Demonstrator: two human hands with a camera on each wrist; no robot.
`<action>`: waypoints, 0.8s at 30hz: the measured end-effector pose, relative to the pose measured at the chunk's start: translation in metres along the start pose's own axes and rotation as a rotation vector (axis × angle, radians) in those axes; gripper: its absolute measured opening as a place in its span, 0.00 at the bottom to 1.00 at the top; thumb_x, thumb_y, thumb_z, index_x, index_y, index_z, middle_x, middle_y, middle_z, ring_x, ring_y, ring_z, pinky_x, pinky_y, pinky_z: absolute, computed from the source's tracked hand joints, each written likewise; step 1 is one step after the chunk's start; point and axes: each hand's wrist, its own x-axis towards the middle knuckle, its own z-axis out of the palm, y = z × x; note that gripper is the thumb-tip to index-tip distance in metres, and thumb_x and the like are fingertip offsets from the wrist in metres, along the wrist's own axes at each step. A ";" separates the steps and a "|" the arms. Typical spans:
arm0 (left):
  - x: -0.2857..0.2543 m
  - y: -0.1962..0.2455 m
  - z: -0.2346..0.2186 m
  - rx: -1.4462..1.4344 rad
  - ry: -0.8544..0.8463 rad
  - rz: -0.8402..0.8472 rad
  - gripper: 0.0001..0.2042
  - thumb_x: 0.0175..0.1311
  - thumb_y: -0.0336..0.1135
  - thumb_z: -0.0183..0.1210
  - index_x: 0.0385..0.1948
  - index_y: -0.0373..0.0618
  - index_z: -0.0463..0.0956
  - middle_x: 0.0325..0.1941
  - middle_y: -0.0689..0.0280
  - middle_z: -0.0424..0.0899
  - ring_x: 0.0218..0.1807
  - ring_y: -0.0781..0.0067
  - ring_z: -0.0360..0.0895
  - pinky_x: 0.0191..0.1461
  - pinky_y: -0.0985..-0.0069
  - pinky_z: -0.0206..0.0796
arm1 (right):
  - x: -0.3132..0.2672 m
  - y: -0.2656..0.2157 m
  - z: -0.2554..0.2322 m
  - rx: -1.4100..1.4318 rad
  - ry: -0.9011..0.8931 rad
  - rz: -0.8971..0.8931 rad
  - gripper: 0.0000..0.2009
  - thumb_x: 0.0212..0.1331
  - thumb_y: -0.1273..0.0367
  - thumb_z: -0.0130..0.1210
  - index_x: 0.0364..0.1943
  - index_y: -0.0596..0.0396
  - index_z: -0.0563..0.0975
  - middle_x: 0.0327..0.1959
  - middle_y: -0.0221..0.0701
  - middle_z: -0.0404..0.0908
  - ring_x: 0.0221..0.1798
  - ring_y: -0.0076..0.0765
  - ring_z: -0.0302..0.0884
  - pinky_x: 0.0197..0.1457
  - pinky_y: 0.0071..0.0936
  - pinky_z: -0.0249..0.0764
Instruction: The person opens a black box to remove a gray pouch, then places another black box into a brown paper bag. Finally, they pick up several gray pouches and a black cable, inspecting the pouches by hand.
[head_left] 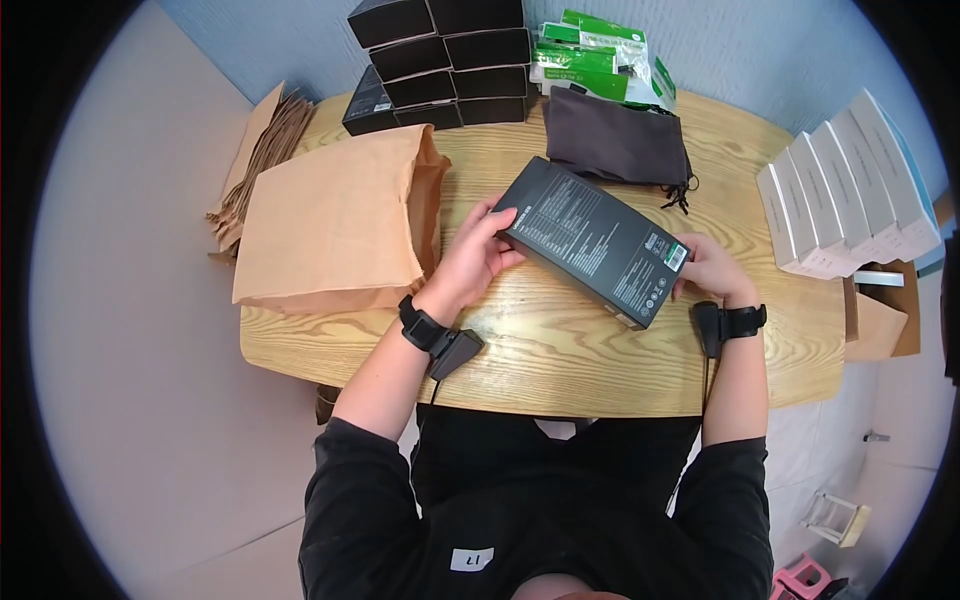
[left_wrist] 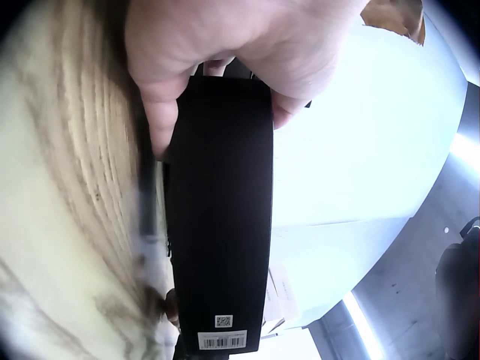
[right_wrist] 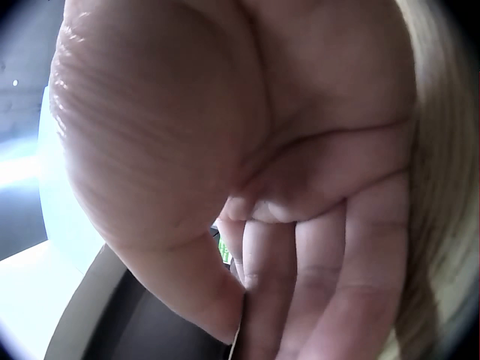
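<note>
Head view: the paper bag point(head_left: 330, 215) opens toward the closed black box point(head_left: 590, 240) at its right. Left hand point(head_left: 475, 262) grips the box's bag-side end; right hand point(head_left: 713, 268) pinches the far end. Left wrist view: hand straddles the box. Right wrist view: thumb point(right_wrist: 206, 289) overlaps the box.

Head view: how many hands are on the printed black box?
2: the left hand grips the printed black box at the end nearer the large paper bag; the right hand holds the end with the green label.
</note>
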 end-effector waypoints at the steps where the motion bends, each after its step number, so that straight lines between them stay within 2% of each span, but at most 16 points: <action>1: -0.001 0.002 0.002 -0.004 0.021 0.009 0.19 0.68 0.41 0.48 0.56 0.43 0.60 0.49 0.64 0.74 0.46 0.73 0.74 0.51 0.74 0.69 | -0.001 -0.001 -0.001 0.007 -0.014 0.026 0.10 0.61 0.73 0.50 0.45 0.61 0.75 0.33 0.32 0.83 0.30 0.25 0.82 0.27 0.16 0.74; 9: 0.002 0.003 -0.001 0.044 0.119 0.079 0.19 0.67 0.42 0.47 0.55 0.42 0.62 0.48 0.64 0.75 0.47 0.71 0.75 0.51 0.72 0.69 | -0.009 -0.007 -0.002 -0.009 -0.077 0.137 0.13 0.57 0.79 0.47 0.47 0.63 0.74 0.33 0.34 0.83 0.31 0.28 0.83 0.25 0.18 0.78; 11: 0.005 0.003 -0.006 -0.033 0.145 0.134 0.24 0.64 0.42 0.54 0.56 0.38 0.59 0.48 0.61 0.72 0.45 0.71 0.74 0.51 0.71 0.70 | -0.010 -0.008 -0.001 0.030 -0.055 0.152 0.14 0.55 0.81 0.45 0.47 0.64 0.73 0.34 0.35 0.83 0.32 0.28 0.83 0.26 0.18 0.78; 12: 0.005 0.002 -0.006 -0.032 0.143 0.136 0.24 0.64 0.42 0.54 0.56 0.38 0.59 0.48 0.61 0.72 0.45 0.71 0.74 0.51 0.71 0.70 | -0.010 -0.006 -0.002 0.029 -0.053 0.149 0.14 0.55 0.81 0.45 0.47 0.64 0.73 0.34 0.35 0.83 0.32 0.28 0.83 0.26 0.18 0.78; 14: 0.005 0.000 -0.005 -0.009 0.174 0.142 0.21 0.68 0.47 0.47 0.54 0.42 0.64 0.51 0.63 0.74 0.51 0.70 0.73 0.57 0.69 0.66 | -0.010 -0.004 -0.003 0.007 -0.071 0.140 0.15 0.56 0.81 0.46 0.48 0.62 0.73 0.35 0.34 0.83 0.33 0.28 0.83 0.26 0.18 0.78; 15: 0.005 0.000 -0.005 -0.009 0.175 0.142 0.21 0.68 0.47 0.47 0.54 0.42 0.64 0.51 0.63 0.74 0.51 0.70 0.73 0.57 0.69 0.66 | -0.009 -0.005 -0.001 0.007 -0.072 0.140 0.15 0.56 0.81 0.46 0.48 0.62 0.73 0.35 0.34 0.83 0.33 0.28 0.83 0.26 0.18 0.78; 17: 0.006 -0.001 -0.001 -0.104 0.044 0.126 0.24 0.67 0.49 0.50 0.55 0.41 0.61 0.52 0.62 0.73 0.51 0.69 0.73 0.56 0.67 0.68 | -0.006 -0.009 0.005 -0.028 -0.031 0.163 0.16 0.57 0.80 0.47 0.50 0.59 0.73 0.35 0.32 0.82 0.32 0.27 0.82 0.28 0.17 0.78; 18: 0.004 -0.002 0.003 -0.105 0.044 0.126 0.24 0.67 0.49 0.50 0.55 0.41 0.61 0.52 0.62 0.73 0.51 0.69 0.73 0.56 0.67 0.68 | -0.004 -0.004 0.007 -0.028 -0.031 0.163 0.16 0.57 0.80 0.47 0.50 0.59 0.73 0.35 0.32 0.82 0.32 0.27 0.82 0.28 0.17 0.78; 20: -0.002 -0.001 0.011 0.034 0.044 0.087 0.26 0.65 0.49 0.52 0.56 0.41 0.58 0.53 0.60 0.72 0.51 0.67 0.74 0.53 0.65 0.71 | 0.002 0.008 0.010 0.093 0.012 -0.043 0.17 0.57 0.79 0.49 0.52 0.58 0.73 0.35 0.30 0.82 0.33 0.23 0.80 0.29 0.17 0.77; 24: -0.003 0.005 0.013 0.023 0.109 0.097 0.26 0.65 0.45 0.54 0.57 0.40 0.56 0.53 0.59 0.71 0.51 0.66 0.75 0.50 0.64 0.73 | 0.002 0.011 0.001 0.086 0.021 0.041 0.17 0.56 0.79 0.52 0.52 0.59 0.73 0.36 0.28 0.82 0.34 0.20 0.78 0.34 0.16 0.76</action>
